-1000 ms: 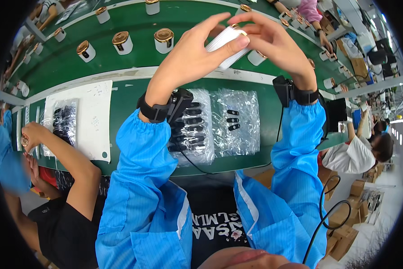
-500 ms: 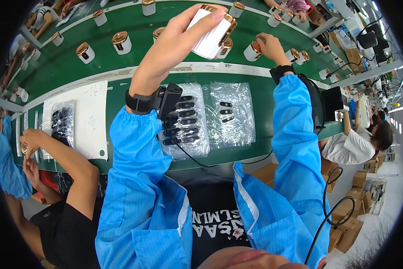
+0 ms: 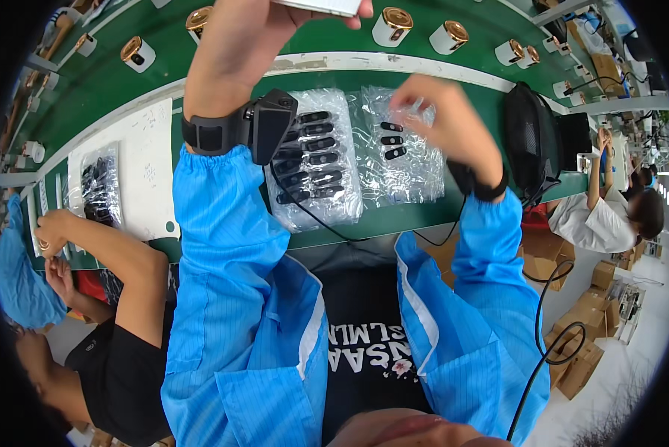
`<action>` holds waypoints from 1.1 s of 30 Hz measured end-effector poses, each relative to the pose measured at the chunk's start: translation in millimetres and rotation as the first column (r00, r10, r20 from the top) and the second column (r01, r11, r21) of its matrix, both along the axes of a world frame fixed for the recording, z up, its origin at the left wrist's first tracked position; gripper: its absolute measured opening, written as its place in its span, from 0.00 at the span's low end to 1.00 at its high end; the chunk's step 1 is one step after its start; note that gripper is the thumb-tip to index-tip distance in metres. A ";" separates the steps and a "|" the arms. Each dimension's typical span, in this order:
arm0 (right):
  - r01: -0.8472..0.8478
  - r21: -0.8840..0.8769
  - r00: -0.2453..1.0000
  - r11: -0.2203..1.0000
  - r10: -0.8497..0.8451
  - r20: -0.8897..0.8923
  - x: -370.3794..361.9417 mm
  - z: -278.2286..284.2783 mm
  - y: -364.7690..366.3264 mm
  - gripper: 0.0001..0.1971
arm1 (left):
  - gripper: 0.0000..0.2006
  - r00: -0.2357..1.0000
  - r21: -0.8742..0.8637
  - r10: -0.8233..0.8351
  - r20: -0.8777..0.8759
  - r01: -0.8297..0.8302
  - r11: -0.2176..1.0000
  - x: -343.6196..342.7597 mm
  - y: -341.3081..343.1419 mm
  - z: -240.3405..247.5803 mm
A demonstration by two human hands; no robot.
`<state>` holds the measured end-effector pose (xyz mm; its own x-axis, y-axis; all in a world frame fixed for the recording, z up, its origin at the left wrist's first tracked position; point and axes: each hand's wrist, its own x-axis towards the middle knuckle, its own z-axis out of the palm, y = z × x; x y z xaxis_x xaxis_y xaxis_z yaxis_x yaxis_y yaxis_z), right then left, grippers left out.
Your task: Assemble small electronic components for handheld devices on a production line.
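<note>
My left hand (image 3: 271, 33) reaches to the top edge of the view, gripping a white device (image 3: 323, 6) that is mostly cut off there. My right hand (image 3: 450, 115) hovers above the right clear plastic bag (image 3: 416, 182), its fingers smeared by motion; whether they hold anything I cannot tell. Three small black oval parts (image 3: 392, 140) lie on that bag close below the fingers. Beside it, several more black oval parts (image 3: 321, 143) rest in rows on a thicker stack of clear plastic (image 3: 342, 205).
White gold-topped devices (image 3: 392, 28) stand along the green belt (image 3: 312, 41) past a pale rail (image 3: 334, 61). A black mesh bag (image 3: 532, 141) sits at right. A cable (image 3: 316, 223) crosses the table front. A co-worker's arm (image 3: 118, 249) works at left, near a white sheet (image 3: 148, 201).
My left hand has moved up toward the top edge with the white device. My right hand has left a gold-topped device on the belt and come back over the plastic bag.
</note>
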<state>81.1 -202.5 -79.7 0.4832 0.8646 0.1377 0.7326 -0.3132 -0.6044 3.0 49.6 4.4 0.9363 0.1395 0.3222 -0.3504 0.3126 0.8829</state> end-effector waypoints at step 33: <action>0.170 0.649 0.783 0.741 -0.502 0.368 -24.6 29.5 27.5 0.13 | 0.33 0.966 -0.116 -0.258 -0.022 0.253 0.960 13.8 -42.3 -21.7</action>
